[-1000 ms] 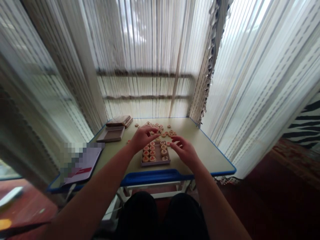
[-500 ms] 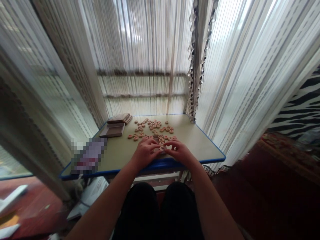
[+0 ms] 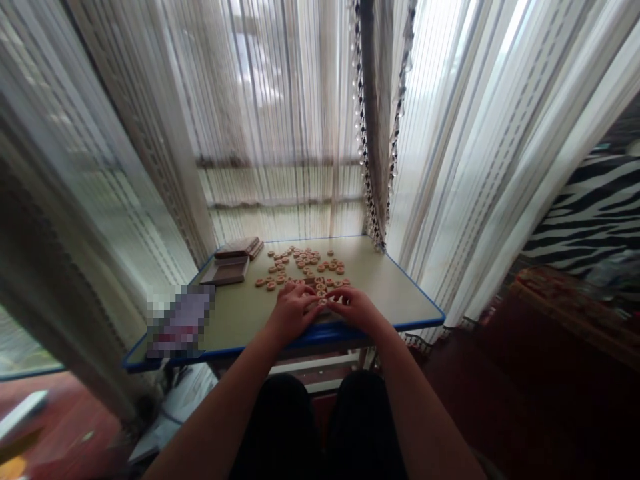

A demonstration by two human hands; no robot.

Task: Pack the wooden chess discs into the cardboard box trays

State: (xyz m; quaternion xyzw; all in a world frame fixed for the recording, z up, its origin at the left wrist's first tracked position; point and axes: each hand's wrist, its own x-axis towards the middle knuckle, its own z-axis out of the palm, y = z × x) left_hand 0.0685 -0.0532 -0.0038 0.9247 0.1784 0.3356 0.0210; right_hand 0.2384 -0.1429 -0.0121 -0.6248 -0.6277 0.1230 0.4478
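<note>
Near the front edge of the table, my left hand (image 3: 294,313) and my right hand (image 3: 357,308) face each other with bent fingers. Their fingertips close from both sides on a round wooden xiangqi piece (image 3: 323,302), the nearest of a short column of pieces (image 3: 321,287) running away from me. A small dark box part (image 3: 309,281) shows just beyond my left fingers, partly hidden. Many more loose round xiangqi pieces (image 3: 307,255), pale wood with markings, lie scattered farther back.
An open shallow box (image 3: 225,271) lies at the table's left, with a folded brown board or case (image 3: 238,247) behind it. A blurred purple item (image 3: 183,320) rests at the left corner. Blue trim edges the table (image 3: 400,293); string curtains (image 3: 285,120) hang behind.
The view has shifted slightly, so the table sits a little lower in the picture. Both hands stay at the same near piece, with only slight finger movement.
</note>
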